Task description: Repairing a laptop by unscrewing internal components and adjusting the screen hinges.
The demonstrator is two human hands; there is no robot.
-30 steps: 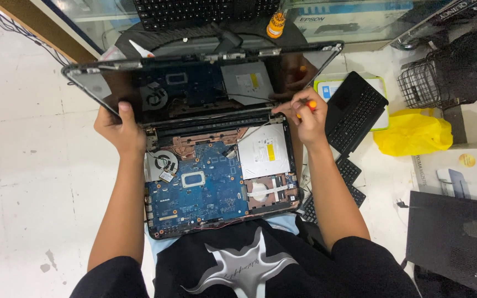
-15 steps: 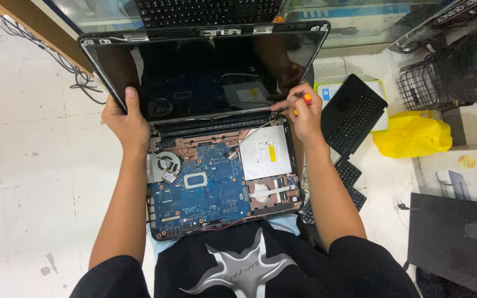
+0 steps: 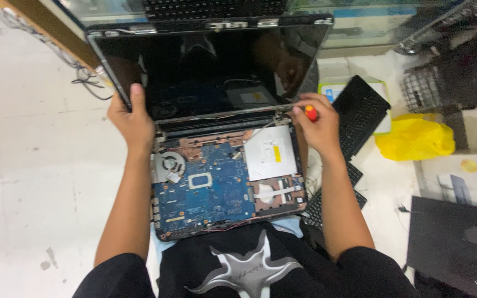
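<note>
On white floor, left hand (image 3: 132, 122) grips laptop screen (image 3: 205, 60); right hand (image 3: 317, 126) apparently clasps screwdriver (image 3: 310, 113).

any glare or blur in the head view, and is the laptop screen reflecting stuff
Head view: the dark laptop screen is glossy and mirrors the person and the open base, with a pale sheen on the glass tabletop behind. Light is even and soft, shadows faint on the white floor. The motherboard is fairly sharp; edges blur slightly. The left hand and right hand look a little soft.

One opened laptop (image 3: 216, 138), one screwdriver (image 3: 311, 113), two loose keyboards (image 3: 360, 113), one yellow bag (image 3: 415, 138).
</note>
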